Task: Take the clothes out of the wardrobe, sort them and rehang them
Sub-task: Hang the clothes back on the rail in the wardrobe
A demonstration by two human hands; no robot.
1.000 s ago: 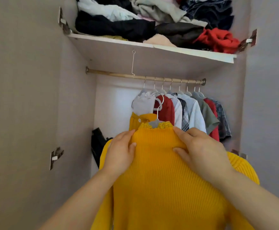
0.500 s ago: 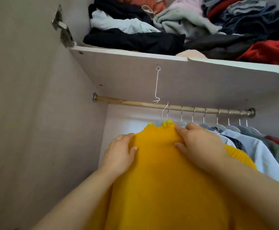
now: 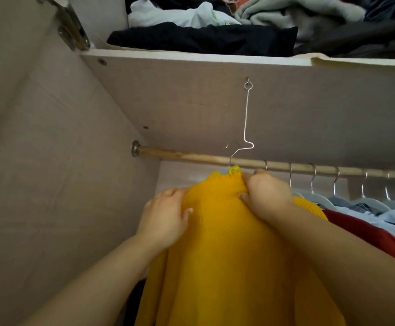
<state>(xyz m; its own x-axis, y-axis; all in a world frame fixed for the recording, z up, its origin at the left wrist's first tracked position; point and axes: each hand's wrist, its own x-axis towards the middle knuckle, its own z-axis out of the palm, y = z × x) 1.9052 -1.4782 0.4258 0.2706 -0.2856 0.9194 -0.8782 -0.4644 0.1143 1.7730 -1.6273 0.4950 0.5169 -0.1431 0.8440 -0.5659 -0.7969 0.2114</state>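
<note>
Sweater (image 3: 227,243), yellow, is held up just below the wooden rail (image 3: 191,156) near its left end, its hanger hook (image 3: 233,153) blurred against the rail. Left hand (image 3: 166,220) grips one shoulder, right hand (image 3: 267,191) clutches the collar; shirts (image 3: 368,205) hang rightward.

**Mustard sweater at the wardrobe rail**

Mustard-yellow ribbed sweater (image 3: 227,243) with a lace-trimmed collar, upright, its wire hanger hook (image 3: 232,154) blurred against the wooden rail (image 3: 191,157). The left hand (image 3: 166,220) and right hand (image 3: 267,191) grip its shoulders. To the right hang red and pale-blue shirts (image 3: 391,217). Crumpled clothes (image 3: 203,38) fill the shelf (image 3: 191,58) above.
</note>
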